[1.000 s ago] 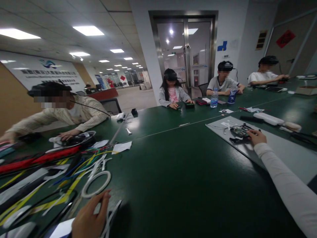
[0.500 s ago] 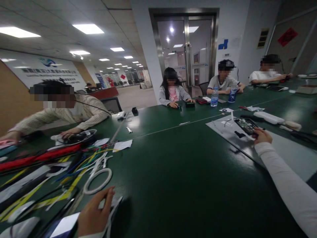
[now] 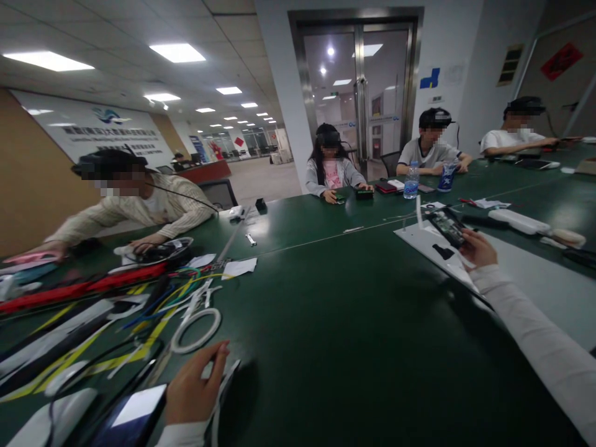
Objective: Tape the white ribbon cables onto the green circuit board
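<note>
My right hand is closed on the near end of a dark device with an exposed circuit board, tilted over a grey-white board on the table. A small black piece shows just below the device. At the lower left, my left hand has its thumb and fingers pinched together; what they hold, if anything, cannot be made out. A pale strip or cable runs along that hand's right side. Beside it on the left is a phone-like device with a bright screen.
A white ring of cable, several tangled wires and a red strip cover the left side of the green table. A wrench, bottle and blue cup stand or lie farther off. Several people sit around the table.
The view has shifted a little to the left. My right hand has drawn the circuit-board device slightly left, and it now tilts more. My left hand keeps its pinched shape.
</note>
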A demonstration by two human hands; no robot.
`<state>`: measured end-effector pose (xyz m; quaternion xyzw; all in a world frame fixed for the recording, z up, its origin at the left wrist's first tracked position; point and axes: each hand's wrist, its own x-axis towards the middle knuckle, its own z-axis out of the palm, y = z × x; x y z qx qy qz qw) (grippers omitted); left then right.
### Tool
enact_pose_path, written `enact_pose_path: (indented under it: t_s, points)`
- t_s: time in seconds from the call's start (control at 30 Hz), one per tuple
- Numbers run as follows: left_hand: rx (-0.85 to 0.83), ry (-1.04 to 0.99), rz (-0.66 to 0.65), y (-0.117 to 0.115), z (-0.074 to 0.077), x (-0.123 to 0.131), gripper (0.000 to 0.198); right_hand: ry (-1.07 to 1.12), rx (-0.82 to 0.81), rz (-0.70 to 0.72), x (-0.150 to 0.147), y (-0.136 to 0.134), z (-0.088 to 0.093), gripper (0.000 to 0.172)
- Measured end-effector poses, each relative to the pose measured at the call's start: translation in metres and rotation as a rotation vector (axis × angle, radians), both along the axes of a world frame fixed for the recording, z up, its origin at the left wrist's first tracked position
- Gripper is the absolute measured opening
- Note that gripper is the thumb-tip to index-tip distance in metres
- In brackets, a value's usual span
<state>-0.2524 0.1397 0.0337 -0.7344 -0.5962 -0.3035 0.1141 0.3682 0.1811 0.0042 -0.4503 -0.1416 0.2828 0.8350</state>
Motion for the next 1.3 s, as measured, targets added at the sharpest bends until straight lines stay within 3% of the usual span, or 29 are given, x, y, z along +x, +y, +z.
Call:
enact_pose_path:
  t_s: [0.1,0.2,0.3,0.37,0.57,0.7,0.93,1.3]
  points:
    - [0.023,-0.004,-0.011,-0.003,0.002,0.003,0.033,0.004,0.011,0.395,-0.067,0.003,0.01,0.028]
    - [0.01,-0.002,-0.023,-0.007,0.006,0.008,0.03,-0.034,-0.02,0.717,-0.144,-0.014,0.013,0.028]
    - [-0.015,-0.016,-0.072,-0.013,0.01,0.016,0.028,-0.1,-0.092,0.944,-0.202,-0.044,0.007,0.027]
    - [-0.035,-0.042,-0.119,-0.018,0.013,0.024,0.026,-0.155,-0.132,1.023,-0.222,-0.061,0.0,0.026]
    - [-0.146,-0.119,-0.257,-0.041,0.021,0.058,0.025,-0.558,-0.136,1.019,-0.229,-0.085,-0.011,0.024]
    - [-0.258,-0.099,-0.322,-0.052,0.015,0.077,0.029,-0.692,-0.183,1.091,-0.228,-0.091,-0.007,0.03]
    - [-0.316,-0.049,-0.427,-0.051,-0.003,0.089,0.04,-0.717,-0.204,1.137,-0.225,-0.089,-0.009,0.029]
    - [-0.357,-0.265,-0.327,-0.045,-0.011,0.092,0.032,-0.686,-0.203,1.159,-0.224,-0.088,-0.005,0.027]
